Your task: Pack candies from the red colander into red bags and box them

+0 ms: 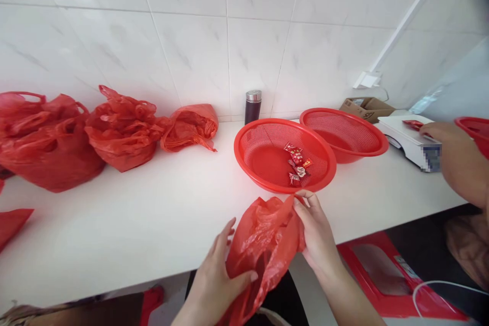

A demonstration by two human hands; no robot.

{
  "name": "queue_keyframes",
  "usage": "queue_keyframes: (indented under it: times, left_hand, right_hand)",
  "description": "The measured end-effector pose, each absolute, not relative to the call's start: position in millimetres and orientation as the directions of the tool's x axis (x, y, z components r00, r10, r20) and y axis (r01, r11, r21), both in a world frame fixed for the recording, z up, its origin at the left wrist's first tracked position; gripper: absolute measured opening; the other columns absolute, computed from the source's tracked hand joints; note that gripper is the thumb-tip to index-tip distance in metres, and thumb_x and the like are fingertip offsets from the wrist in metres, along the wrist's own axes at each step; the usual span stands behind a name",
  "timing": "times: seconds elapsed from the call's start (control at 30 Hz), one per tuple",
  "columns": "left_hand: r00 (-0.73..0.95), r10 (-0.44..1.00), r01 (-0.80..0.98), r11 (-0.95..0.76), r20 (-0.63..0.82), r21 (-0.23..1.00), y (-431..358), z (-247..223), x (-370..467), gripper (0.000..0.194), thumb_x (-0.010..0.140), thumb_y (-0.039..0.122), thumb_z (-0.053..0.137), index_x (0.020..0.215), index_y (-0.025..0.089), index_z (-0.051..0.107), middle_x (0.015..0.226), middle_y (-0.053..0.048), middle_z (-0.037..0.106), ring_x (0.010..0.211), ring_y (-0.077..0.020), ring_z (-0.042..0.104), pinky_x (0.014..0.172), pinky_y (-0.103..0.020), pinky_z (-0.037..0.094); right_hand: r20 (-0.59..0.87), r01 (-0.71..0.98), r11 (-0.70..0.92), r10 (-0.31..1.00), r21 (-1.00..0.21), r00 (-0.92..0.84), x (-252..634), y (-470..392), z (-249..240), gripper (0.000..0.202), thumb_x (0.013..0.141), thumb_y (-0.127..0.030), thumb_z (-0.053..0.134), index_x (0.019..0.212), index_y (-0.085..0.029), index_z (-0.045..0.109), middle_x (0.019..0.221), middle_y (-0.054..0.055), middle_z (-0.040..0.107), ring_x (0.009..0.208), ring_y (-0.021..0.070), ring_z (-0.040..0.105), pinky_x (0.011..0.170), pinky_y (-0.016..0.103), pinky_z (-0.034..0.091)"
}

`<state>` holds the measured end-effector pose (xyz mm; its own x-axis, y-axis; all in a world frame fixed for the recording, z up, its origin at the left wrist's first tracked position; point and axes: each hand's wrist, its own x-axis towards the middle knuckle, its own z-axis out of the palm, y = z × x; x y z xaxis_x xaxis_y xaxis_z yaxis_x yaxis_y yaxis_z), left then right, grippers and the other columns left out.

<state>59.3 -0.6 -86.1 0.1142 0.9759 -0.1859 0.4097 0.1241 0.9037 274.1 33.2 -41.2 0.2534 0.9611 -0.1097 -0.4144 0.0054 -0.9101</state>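
Observation:
A thin, crumpled red plastic bag (263,244) is between my two hands at the table's front edge. My right hand (315,229) pinches its upper right rim between thumb and fingers. On the other side, my left hand (219,270) has its thumb across the front of the bag and its fingers along the left side, loosely around it. The bag's mouth gapes toward me; whatever it may contain is hidden. Just beyond it stands a red mesh basket (263,163), with several small wrapped packets (297,158) lying toward its right side.
Several red plastic bags (49,147) line the left. A dark flask (252,107) and second red basket (344,137) stand near the wall. At right, another person's hand (433,130) holds a red packet over a white scale (401,132). Behind sits a cardboard box (367,108).

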Motion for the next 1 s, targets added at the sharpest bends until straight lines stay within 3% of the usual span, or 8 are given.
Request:
queue_keyframes:
  times: [0.07,0.17,0.33,0.5,0.63,0.7,0.83,1.0]
  left_hand:
    - [0.119,0.961,0.309,0.201,-0.248,0.930,0.6,-88.6,64.4,0.070,0.076,0.033,0.067,0.140,0.025,0.041,0.114,-0.012,0.068,0.099,-0.0274,0.066,0.091,-0.043,0.049]
    - [0.081,0.946,-0.077,0.320,-0.314,0.944,9.7,-84.3,46.5,0.054,0.077,0.035,0.067,0.127,0.023,0.050,0.100,-0.009,0.072,0.081,-0.0232,0.070,0.073,-0.033,0.054]
    - [-0.068,0.810,-0.537,0.463,-0.583,0.705,23.1,-68.9,1.5,0.056,0.065,0.017,0.075,0.117,0.024,0.055,0.081,-0.003,0.073,0.066,-0.0218,0.071,0.060,-0.030,0.057]
    - [-0.063,0.726,-0.662,0.483,-0.684,0.573,28.0,-66.3,5.2,0.029,0.072,0.006,0.064,0.098,0.017,0.064,0.078,-0.002,0.071,0.065,-0.0190,0.071,0.060,-0.029,0.059]
    - [0.012,0.738,-0.708,0.483,-0.675,0.515,29.9,-70.1,18.6,0.017,0.075,0.009,0.065,0.092,0.016,0.065,0.081,-0.004,0.072,0.071,-0.0200,0.072,0.066,-0.029,0.060]
    - [0.051,0.748,-0.712,0.492,-0.662,0.501,31.2,-71.1,23.0,0.015,0.076,0.013,0.066,0.091,0.014,0.066,0.081,-0.004,0.073,0.072,-0.0215,0.072,0.070,-0.031,0.060]
    - [0.102,0.760,-0.701,0.513,-0.642,0.495,34.7,-70.7,30.9,0.015,0.075,0.018,0.069,0.090,0.016,0.067,0.083,-0.004,0.074,0.075,-0.0217,0.072,0.074,-0.033,0.060]
    - [0.158,0.753,-0.665,0.559,-0.639,0.495,40.0,-74.4,21.5,0.013,0.077,0.021,0.069,0.088,0.015,0.068,0.084,-0.005,0.074,0.081,-0.0244,0.073,0.074,-0.033,0.060]
  right_hand:
    - [-0.096,-0.392,0.008,0.964,-0.920,0.246,271.6,30.0,-40.3,0.027,0.084,-0.041,0.067,0.098,-0.028,0.048,0.086,-0.004,0.062,0.069,0.0114,0.060,0.063,0.021,0.047]
    - [-0.066,-0.270,-0.001,0.970,-0.963,0.234,282.6,26.4,-41.3,0.028,0.085,-0.041,0.066,0.102,-0.029,0.046,0.084,-0.004,0.061,0.069,0.0121,0.059,0.064,0.023,0.047]
    - [0.001,0.203,-0.001,1.000,-0.979,0.012,309.1,28.1,-46.5,0.023,0.088,-0.041,0.060,0.106,-0.027,0.054,0.090,-0.001,0.061,0.081,0.0153,0.059,0.077,0.027,0.048]
    - [0.118,0.483,0.083,0.992,-0.872,0.043,319.3,41.8,-49.1,0.022,0.091,-0.040,0.053,0.105,-0.024,0.059,0.103,0.004,0.065,0.098,0.0203,0.061,0.086,0.032,0.048]
    - [0.474,0.658,0.297,0.875,-0.692,0.104,309.9,31.9,-30.3,0.015,0.089,-0.029,0.056,0.100,-0.023,0.064,0.104,0.008,0.065,0.100,0.0232,0.060,0.092,0.039,0.046]
    - [0.594,0.608,0.454,0.803,-0.651,0.036,295.1,21.2,-17.4,0.014,0.088,-0.021,0.057,0.099,-0.024,0.066,0.102,0.008,0.066,0.097,0.0229,0.062,0.088,0.038,0.048]
    - [0.410,0.450,0.545,0.835,-0.707,-0.366,257.5,22.3,-21.7,0.024,0.092,-0.016,0.049,0.102,-0.028,0.067,0.090,0.004,0.070,0.077,0.0183,0.064,0.070,0.029,0.050]
    - [0.097,0.700,0.515,0.833,-0.494,-0.544,244.5,65.7,-76.9,0.021,0.091,-0.015,0.049,0.096,-0.020,0.069,0.090,0.007,0.072,0.086,0.0209,0.065,0.078,0.032,0.048]
